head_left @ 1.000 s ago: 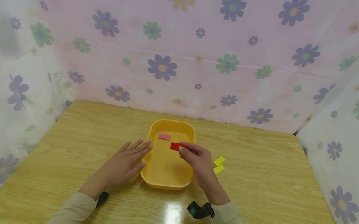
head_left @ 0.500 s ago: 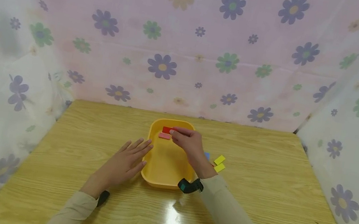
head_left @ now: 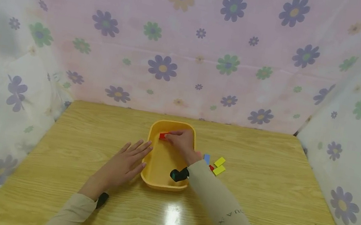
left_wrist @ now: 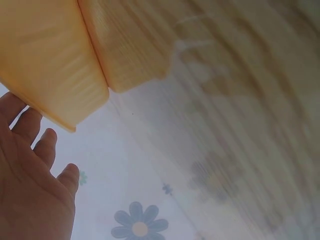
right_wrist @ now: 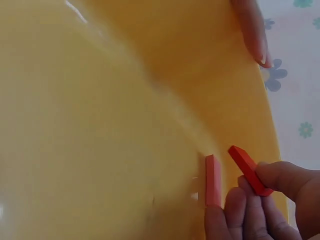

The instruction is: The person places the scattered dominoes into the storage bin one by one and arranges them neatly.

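A yellow plastic tub [head_left: 160, 171] stands mid-table. Inside its far end, my right hand [head_left: 183, 141] pinches a red domino block [right_wrist: 250, 171] between thumb and fingers. Right beside it in the right wrist view, a pink domino block [right_wrist: 213, 179] stands on edge on the tub's floor, with a fingertip at its lower end. In the head view the red block overlaps the pink one. My left hand [head_left: 126, 164] has straight, spread fingers, their tips touching the tub's left rim; the left wrist view shows these fingers against the outer wall.
Just right of the tub lie more domino blocks on the wooden table [head_left: 278, 192]: two yellow ones [head_left: 219, 170], a blue one [head_left: 207, 158], a red one [head_left: 211, 168] and a partly hidden pink one [head_left: 199, 154]. Flowered cloth [head_left: 184, 89] encloses the table's back and sides.
My right hand has carried the red block left and to the far end of the tub, then lowered it beside the pink block. The left hand stays at the rim.
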The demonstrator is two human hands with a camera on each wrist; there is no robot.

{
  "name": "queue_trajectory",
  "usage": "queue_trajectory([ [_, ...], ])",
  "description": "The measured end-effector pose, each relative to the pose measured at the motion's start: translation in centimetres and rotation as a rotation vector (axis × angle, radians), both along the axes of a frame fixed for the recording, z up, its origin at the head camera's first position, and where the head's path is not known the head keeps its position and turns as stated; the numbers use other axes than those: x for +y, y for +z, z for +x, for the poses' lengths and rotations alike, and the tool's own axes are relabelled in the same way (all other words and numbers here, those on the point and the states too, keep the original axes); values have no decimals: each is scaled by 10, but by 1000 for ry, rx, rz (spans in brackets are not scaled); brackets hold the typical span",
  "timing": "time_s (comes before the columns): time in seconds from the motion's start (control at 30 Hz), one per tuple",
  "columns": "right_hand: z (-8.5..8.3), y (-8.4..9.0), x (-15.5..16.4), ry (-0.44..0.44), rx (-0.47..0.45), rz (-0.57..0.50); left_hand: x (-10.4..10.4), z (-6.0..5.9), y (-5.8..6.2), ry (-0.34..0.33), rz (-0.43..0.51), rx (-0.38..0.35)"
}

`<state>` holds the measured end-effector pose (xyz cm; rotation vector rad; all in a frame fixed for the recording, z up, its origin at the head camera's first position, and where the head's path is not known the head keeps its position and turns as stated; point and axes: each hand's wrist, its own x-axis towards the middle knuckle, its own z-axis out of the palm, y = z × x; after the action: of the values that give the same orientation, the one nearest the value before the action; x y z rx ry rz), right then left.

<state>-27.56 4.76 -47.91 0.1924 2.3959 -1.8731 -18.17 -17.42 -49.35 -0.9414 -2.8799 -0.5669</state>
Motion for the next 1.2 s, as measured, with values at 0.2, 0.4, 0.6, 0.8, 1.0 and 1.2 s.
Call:
queue_trajectory([
  [0.2, -1, -3, 1, 4, -79, 52, -1, 1, 0, -1, 14, 7],
  [0.4, -1, -7, 4, 42, -129, 67, -1, 0, 1, -3, 11, 19],
  [0.6, -1, -12, 6, 87, -117, 86, 0, 0, 1, -4, 11, 22],
  [0.8, 0, -12, 7, 103, -107, 115, 1, 0, 1, -4, 9, 20],
  [1.0, -2, -13, 7, 105, -120, 135, 1, -1, 0, -7, 15, 28],
  [1.2, -7, -15, 5, 86, -126, 184, 1, 0, 0, -7, 16, 20],
])
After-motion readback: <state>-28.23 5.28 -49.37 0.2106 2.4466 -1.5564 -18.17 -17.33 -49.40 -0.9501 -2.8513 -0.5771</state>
